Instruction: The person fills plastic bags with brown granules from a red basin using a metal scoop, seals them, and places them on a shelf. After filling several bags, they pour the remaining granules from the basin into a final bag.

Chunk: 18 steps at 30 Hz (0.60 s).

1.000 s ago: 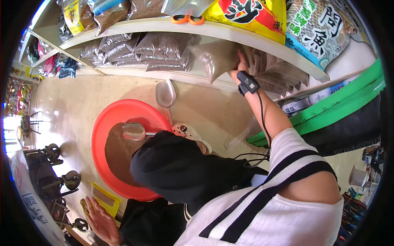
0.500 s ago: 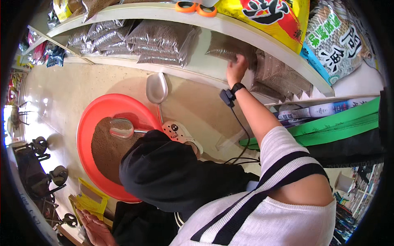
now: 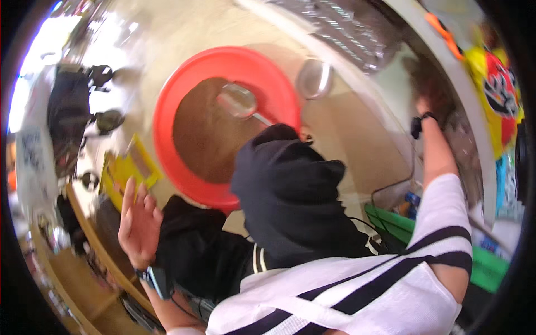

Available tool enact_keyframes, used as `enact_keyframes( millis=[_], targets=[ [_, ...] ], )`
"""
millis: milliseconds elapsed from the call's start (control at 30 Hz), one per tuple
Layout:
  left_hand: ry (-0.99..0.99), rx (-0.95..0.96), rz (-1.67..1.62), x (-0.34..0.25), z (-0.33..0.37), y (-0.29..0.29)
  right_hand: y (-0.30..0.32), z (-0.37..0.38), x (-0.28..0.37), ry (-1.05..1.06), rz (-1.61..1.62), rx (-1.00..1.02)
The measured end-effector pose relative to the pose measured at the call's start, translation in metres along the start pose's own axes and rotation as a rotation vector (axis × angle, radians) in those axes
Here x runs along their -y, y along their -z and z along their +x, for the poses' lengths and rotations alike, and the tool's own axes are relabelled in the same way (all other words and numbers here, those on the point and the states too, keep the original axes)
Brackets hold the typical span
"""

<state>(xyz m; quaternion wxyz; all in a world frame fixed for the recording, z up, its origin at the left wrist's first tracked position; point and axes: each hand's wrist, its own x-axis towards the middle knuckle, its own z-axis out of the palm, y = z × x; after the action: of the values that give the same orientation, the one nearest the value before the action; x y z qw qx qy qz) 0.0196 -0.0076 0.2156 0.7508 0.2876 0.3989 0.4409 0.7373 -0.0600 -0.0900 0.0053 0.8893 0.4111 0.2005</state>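
My right hand (image 3: 425, 106) reaches far out to the right, into a low shelf. Its fingers are smeared by motion beside a dark brown bag (image 3: 427, 78), so I cannot tell whether they grip it. Raised at the lower left, my left hand (image 3: 139, 223) is empty, palm showing and fingers apart. Between my hands a red basin (image 3: 273, 70) stands on the floor, with brown granules (image 3: 198, 139) in it. A metal scoop (image 3: 237, 101) lies on the granules, its handle pointing toward my knee. Another metal scoop (image 3: 314, 79) is just outside the basin's right rim.
Clear bags of brown granules (image 3: 352, 30) are stacked on the low shelf at the top. Orange-handled scissors (image 3: 445, 36) and a yellow package (image 3: 499, 92) sit on the ledge above. Yellow packaging (image 3: 131, 170) lies left of the basin. Something green (image 3: 393, 224) is by my right arm.
My view has turned, so the basin now appears farther right and higher. My left hand has risen farther into view. My right hand is still at the shelf, now blurred.
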Motion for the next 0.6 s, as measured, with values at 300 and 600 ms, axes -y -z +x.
enact_keyframes(
  millis=[300,600],
  targets=[
    [0.013,-0.067,-0.145,-0.002,0.017,0.007,0.040,-0.013,0.050,-0.329,0.367,0.467],
    [0.103,0.037,-0.189,-0.007,0.034,-0.014,0.297,-0.047,0.114,0.467,0.824,0.529]
  ],
)
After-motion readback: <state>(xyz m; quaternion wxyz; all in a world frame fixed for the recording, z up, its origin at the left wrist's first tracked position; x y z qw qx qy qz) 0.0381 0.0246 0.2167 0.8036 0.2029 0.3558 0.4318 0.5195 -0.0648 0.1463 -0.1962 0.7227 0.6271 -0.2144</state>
